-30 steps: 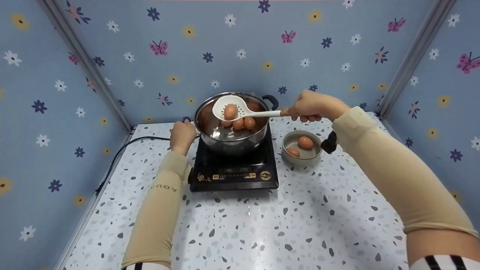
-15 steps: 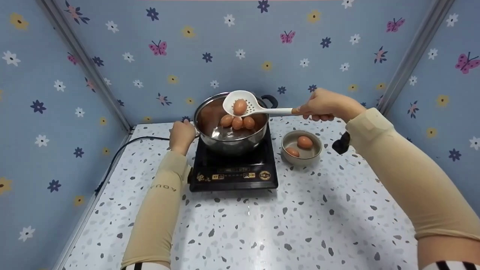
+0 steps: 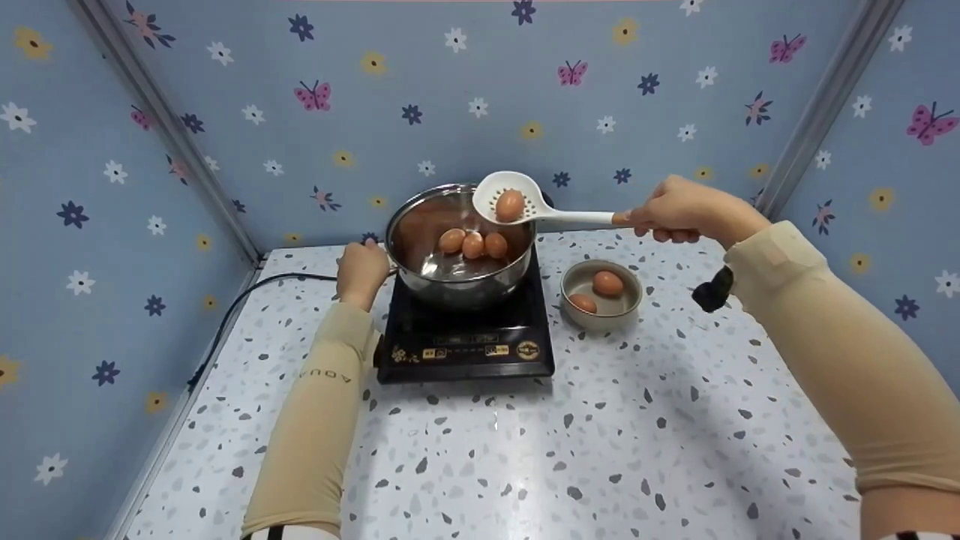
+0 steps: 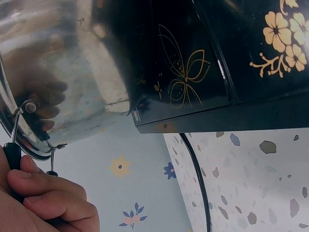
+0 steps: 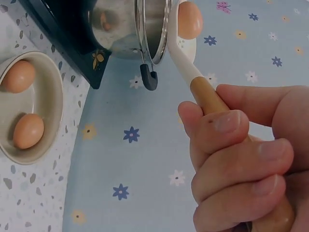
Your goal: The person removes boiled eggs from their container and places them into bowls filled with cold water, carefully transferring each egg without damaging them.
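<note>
My right hand (image 3: 686, 211) grips the wooden handle of a white slotted spoon (image 3: 579, 217). One brown egg (image 3: 510, 205) lies in its perforated bowl, which hangs over the right back rim of the steel pot (image 3: 469, 291). Three more eggs (image 3: 473, 245) sit together inside the pot. On the pot's left side, my left hand (image 3: 363, 271) holds the black side handle (image 4: 13, 157), fingers curled round it. To the right of the pot, a beige bowl (image 3: 640, 298) contains two eggs (image 5: 29, 131), also visible in the right wrist view.
The pot stands on a black induction cooker (image 3: 466, 369) with gold markings. A black cord (image 3: 232, 313) runs from it to the left along the wall. Flowered blue panels (image 3: 480, 90) enclose the speckled white table (image 3: 480, 457) at the back and sides.
My right hand has moved right and slightly up, carrying the spoon and its egg from over the pot's middle to its right back rim. The left hand stays at the handle.
</note>
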A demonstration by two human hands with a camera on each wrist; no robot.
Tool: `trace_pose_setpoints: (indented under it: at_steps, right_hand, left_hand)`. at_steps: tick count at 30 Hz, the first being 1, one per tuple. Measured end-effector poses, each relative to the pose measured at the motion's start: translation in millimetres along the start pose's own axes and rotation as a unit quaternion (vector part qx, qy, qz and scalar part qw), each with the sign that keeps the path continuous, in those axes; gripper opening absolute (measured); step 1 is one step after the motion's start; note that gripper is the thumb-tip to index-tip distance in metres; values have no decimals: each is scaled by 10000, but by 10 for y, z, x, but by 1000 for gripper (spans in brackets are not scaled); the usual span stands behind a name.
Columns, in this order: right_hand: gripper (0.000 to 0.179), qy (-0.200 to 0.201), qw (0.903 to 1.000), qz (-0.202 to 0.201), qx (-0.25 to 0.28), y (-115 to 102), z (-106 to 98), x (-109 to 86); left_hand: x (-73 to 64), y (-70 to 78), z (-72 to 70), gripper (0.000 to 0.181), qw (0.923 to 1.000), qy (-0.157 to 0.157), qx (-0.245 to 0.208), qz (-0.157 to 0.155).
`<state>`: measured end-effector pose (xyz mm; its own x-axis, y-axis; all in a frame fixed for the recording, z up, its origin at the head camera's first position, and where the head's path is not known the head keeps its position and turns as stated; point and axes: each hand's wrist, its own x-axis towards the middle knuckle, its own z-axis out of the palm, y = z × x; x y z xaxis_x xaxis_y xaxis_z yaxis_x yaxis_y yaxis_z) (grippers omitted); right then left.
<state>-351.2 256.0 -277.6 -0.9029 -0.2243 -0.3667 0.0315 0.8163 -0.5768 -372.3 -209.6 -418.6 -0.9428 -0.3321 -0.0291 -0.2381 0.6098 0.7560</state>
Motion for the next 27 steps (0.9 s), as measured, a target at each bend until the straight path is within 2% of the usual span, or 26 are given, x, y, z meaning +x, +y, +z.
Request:
trace_pose_setpoints:
  at_steps: [8,27]
  right_hand:
    - [49,232,9997,50,55,143,-60,-71]
    - [45,380,9989,248,100,490,-144,-158]
  left_hand:
    - [-22,8,-21,59,10000,9,39,28]
    - [-17,2,-14,58,10000,4,10,-6]
